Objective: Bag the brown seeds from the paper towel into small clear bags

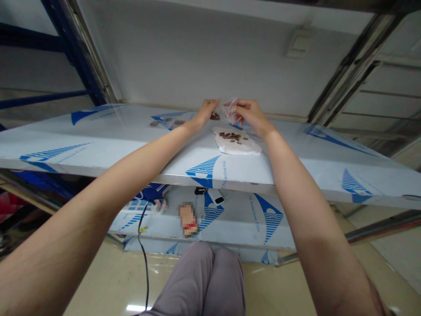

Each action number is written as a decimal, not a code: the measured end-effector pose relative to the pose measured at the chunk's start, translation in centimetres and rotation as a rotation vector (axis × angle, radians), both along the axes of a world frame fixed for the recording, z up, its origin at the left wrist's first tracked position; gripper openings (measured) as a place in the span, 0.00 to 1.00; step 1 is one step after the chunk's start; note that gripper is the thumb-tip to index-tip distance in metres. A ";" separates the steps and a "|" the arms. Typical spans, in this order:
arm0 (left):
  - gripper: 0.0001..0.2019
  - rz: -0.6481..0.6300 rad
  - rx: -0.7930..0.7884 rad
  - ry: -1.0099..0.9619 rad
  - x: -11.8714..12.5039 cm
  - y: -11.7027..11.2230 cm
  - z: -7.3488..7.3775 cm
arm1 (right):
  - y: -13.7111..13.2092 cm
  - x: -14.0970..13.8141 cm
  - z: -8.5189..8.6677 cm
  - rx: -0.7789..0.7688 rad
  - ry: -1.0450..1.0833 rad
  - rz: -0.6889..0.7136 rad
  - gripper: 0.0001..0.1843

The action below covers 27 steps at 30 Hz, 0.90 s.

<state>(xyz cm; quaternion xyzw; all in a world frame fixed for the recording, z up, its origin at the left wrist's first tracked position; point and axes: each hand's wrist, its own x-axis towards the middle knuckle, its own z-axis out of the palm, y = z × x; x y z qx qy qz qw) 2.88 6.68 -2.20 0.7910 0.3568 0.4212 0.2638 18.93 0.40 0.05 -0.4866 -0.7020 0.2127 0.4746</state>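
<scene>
My right hand (249, 113) pinches a clear plastic bag (231, 108) above the back part of the steel table. Just left of the bag, my left hand (207, 109) has its fingers closed; what they grip is too small to make out. Small dark brown pieces (215, 116) show right beside its fingers, perhaps inside clear plastic. Below both hands lies a white cloth or paper sheet (238, 148) with several brown capsule-like pieces (226, 135) scattered on it. Farther left on the table rest small clear packets (179, 122) with brown contents.
The table (158, 153) carries blue-printed protective film. On the lower shelf (237, 219) are a white device (216, 197), a blurred-out tan object (188, 219) and a power strip (161, 206) with a black cable (142, 250). A wall stands behind; blue metal framing (75, 57) rises at left.
</scene>
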 end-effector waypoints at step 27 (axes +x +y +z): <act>0.15 -0.005 -0.249 -0.373 -1.2 -0.5 0.8 | 2.2 3.3 -1.8 -0.110 -0.062 -0.129 0.04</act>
